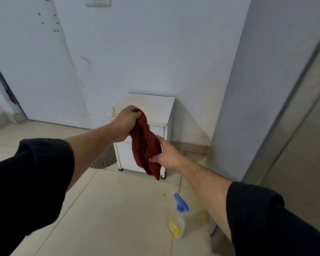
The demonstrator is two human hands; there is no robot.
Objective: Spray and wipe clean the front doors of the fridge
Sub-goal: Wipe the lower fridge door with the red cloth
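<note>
A dark red cloth (pixel 146 145) hangs in the middle of the view, held by both hands. My left hand (pixel 126 122) grips its top end, fingers curled round the fabric. My right hand (pixel 166 154) pinches the cloth lower down on its right side. A clear spray bottle (pixel 179 220) with a blue trigger head and a yellow label stands on the floor tiles below my right forearm. The grey fridge (pixel 257 89) fills the right side, and its front door (pixel 307 135) shows at the far right edge.
A small white cabinet (pixel 155 106) with a stained top stands against the wall behind the cloth. A patterned round mat (pixel 105 159) lies to its left on the floor. A white door (pixel 31 61) is at the far left.
</note>
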